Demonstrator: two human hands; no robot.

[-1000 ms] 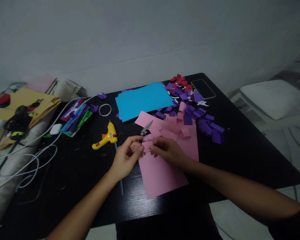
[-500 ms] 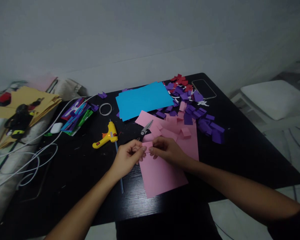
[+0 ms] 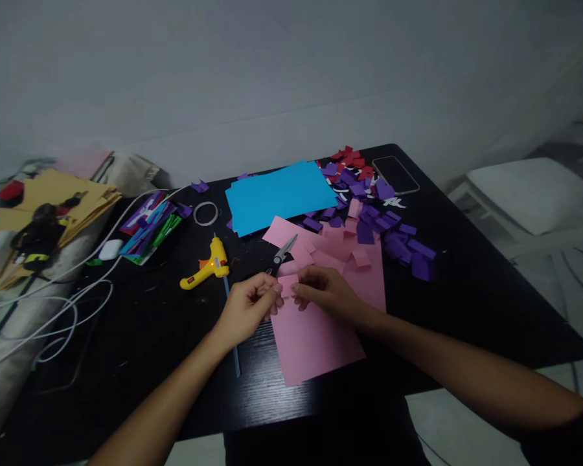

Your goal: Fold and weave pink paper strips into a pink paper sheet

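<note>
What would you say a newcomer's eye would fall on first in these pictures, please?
Probably the bright blue sheets, lying toward the far edge of the black table. The yellow glue gun, left of the scissors, likely comes next. Then, near the middle, the left hand and right hand hold a small pink paper piece over a larger pink sheet.

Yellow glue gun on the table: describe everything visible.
The glue gun has a yellow, plastic-looking body with an orange trigger, a label too small to read, and a dark red patch near the end of its handle. It lies on its side on the black table, nozzle pointing away from the person, handle toward the left. A thin, bluish-grey rod appears to extend from its rear, partly hidden by the left hand. No hand holds it.
</note>
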